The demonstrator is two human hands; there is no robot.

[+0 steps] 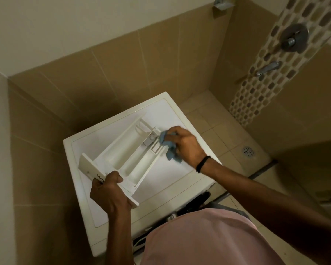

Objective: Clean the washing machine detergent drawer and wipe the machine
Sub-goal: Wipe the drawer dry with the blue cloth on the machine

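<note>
Left hand (109, 192), fingers curled, is gripping the seemingly light, stiff detergent drawer (126, 155) by its front panel; right hand (183, 144) fingers are pinching a limp blue cloth (171, 154).

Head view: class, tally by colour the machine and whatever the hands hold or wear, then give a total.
White: 2 (machine, drawer)
Blue: 1 (cloth)
Black: 1 (wristband)
Total: 4
</note>
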